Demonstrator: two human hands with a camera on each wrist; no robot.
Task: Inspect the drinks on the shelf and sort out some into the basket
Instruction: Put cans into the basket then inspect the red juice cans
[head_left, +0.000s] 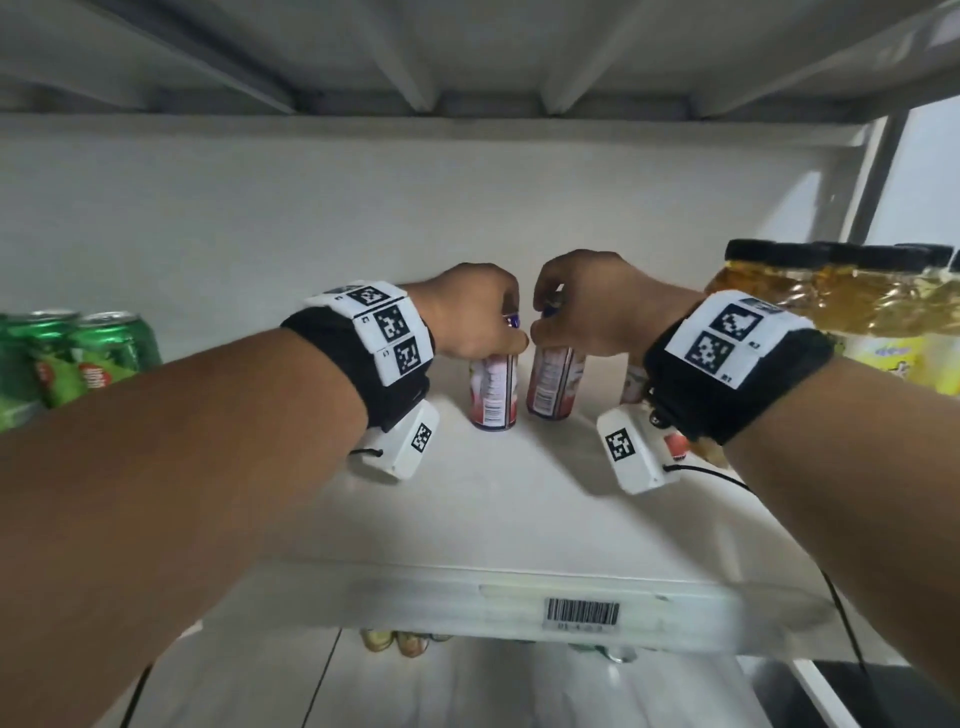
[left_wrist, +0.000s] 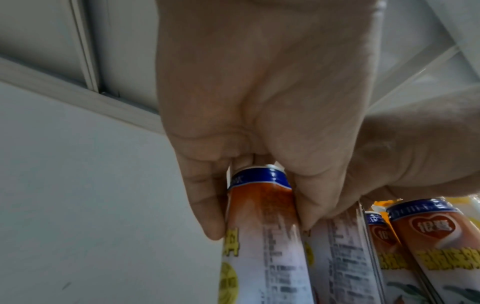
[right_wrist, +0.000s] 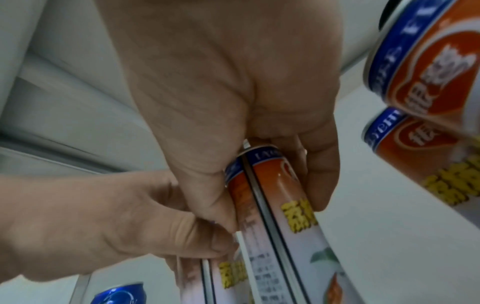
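Two slim red-and-white drink cans with blue tops stand side by side at the back of the white shelf (head_left: 467, 499). My left hand (head_left: 478, 317) grips the top of the left can (head_left: 493, 395), fingers curled round its rim (left_wrist: 259, 179). My right hand (head_left: 576, 306) grips the top of the right can (head_left: 553, 384) the same way (right_wrist: 272, 185). The two hands touch at the knuckles. Both cans stand upright on the shelf. No basket is in view.
Green cans (head_left: 78, 353) stand at the shelf's left end. Shrink-wrapped yellow bottles with black caps (head_left: 841, 291) fill the right end. More red-and-white cans (right_wrist: 428, 72) stand behind my right wrist. The shelf above hangs low overhead. A barcode label (head_left: 582, 613) marks the front edge.
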